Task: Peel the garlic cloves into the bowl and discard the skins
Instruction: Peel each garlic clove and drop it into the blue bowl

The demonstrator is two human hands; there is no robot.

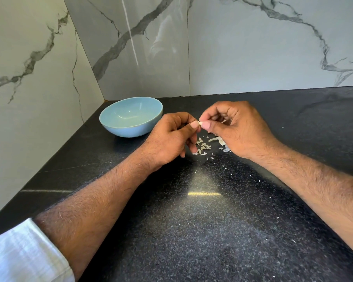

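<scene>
**Both hands pinch one garlic clove above the skins**

Head view: the left hand (171,137) and right hand (235,129) each close a thumb-and-finger grip on a small garlic clove (200,123), held above the black table (212,220). Loose skins (204,147) lie below at 6 o'clock. The blue bowl (130,117) sits at 9 o'clock. No writing is readable.

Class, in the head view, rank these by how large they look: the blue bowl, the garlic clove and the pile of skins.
1. blue bowl
2. pile of skins
3. garlic clove, mostly hidden by fingers
</scene>
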